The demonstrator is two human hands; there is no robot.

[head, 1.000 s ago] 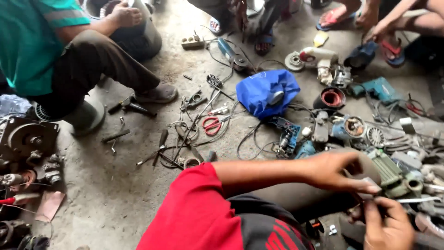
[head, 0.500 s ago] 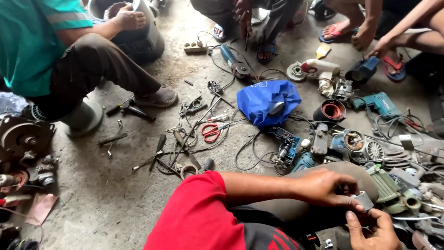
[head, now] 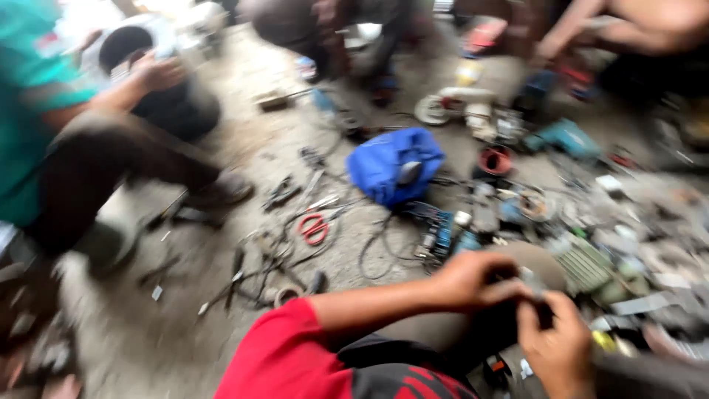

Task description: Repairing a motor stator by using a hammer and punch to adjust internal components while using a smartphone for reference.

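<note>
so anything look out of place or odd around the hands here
Nothing stands out for certain; the picture is blurred. Both hands, left hand and right hand, meet on a small dark part. Loose tools, red-handled scissors and a blue cloth lie scattered on the floor.

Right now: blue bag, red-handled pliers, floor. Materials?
Blue bag: looks like soft matte fabric, since it slumps and creases. Red-handled pliers: grips look plastic-coated, glossy red; jaws too blurred to tell. Floor: seems rough grey concrete, dusty and mottled. Motion blur leaves all three uncertain.
</note>
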